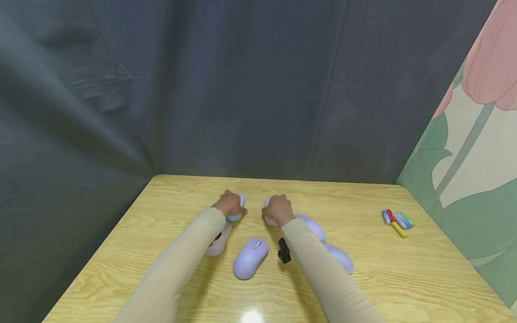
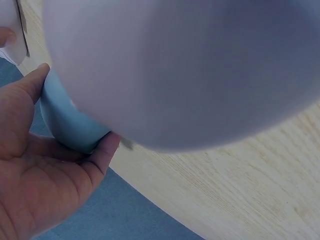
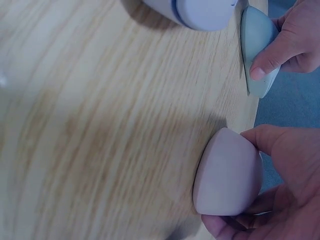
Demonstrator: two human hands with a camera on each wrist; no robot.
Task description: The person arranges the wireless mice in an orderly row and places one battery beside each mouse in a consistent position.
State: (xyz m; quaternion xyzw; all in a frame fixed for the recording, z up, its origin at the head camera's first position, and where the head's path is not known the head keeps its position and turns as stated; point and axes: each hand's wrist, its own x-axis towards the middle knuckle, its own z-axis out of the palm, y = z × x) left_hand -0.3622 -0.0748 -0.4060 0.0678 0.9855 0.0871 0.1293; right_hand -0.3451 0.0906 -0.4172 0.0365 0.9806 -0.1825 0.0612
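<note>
My left hand (image 1: 229,204) holds a light blue computer mouse (image 2: 67,117) near the far side of the wooden table, thumb on one side and fingers on the other. To its right, my right hand (image 1: 278,209) grips a pale pink mouse (image 3: 229,175) by its sides, and that mouse rests on the tabletop. Just under my left wrist lies another pink mouse (image 1: 219,242), which looms large and close in the left wrist view. A purple mouse (image 1: 250,259) sits between my forearms, touched by neither hand.
Partly behind my right forearm are two more purple mice, one farther (image 1: 314,228) and one nearer (image 1: 341,259). Several coloured markers (image 1: 397,223) lie at the right of the table (image 1: 169,202). A dark curtain (image 1: 258,89) hangs along the back and left.
</note>
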